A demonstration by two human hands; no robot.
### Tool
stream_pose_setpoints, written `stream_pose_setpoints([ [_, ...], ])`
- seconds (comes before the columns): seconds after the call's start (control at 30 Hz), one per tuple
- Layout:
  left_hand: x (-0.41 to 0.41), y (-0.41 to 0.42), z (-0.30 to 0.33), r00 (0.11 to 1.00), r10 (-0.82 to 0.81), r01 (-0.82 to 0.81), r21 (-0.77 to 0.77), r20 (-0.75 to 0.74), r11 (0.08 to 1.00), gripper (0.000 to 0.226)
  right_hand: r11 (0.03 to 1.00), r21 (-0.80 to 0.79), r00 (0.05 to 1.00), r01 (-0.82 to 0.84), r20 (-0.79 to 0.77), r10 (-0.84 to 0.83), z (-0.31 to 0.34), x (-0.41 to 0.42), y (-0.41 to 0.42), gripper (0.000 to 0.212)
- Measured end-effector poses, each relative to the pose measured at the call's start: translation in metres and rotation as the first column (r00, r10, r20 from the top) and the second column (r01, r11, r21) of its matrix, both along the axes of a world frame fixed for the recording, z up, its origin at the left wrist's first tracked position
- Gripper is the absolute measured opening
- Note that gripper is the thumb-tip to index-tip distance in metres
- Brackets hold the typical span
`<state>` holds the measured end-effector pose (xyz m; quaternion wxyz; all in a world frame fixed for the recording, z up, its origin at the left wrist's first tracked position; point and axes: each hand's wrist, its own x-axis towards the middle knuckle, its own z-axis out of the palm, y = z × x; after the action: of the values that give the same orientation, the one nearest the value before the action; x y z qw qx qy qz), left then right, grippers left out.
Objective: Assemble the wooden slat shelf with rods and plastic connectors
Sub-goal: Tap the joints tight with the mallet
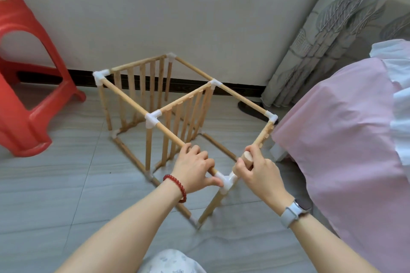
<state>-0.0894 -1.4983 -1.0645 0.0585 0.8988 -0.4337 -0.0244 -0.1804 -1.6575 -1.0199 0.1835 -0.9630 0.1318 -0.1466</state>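
Observation:
The wooden shelf frame (155, 104) stands on the floor, built of rods, slat panels and white plastic connectors. A slat panel (142, 77) closes the far end and another (188, 115) crosses the middle. My left hand (195, 166) grips the near end of the long top rod (128, 97), thumb against the near white corner connector (226, 180). My right hand (255, 168) holds the loose end of a notched wooden rail (264, 137), which runs to the right corner connector (272, 117). The rail's round end sits just above the near connector's socket.
A red plastic stool (26, 86) stands at the left by the wall. A bed with a pink cover (346, 135) fills the right side, close to the frame. A curtain (321, 35) hangs behind it. Grey tiled floor (66, 195) lies around the frame.

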Motion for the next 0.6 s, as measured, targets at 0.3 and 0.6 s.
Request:
stream_pose_setpoints([
  [0.3,0.009,-0.025,-0.006,0.994,0.008,-0.015,-0.070,-0.111,0.997,0.032,0.993,-0.110,0.969,-0.048,0.236,0.073,-0.009,0.010,-0.008,0.050],
  [0.6,0.008,-0.029,-0.009,0.992,0.047,-0.059,-0.105,-0.116,0.993,0.032,0.995,-0.099,0.844,-0.019,0.532,0.068,-0.008,0.003,-0.014,0.039],
])
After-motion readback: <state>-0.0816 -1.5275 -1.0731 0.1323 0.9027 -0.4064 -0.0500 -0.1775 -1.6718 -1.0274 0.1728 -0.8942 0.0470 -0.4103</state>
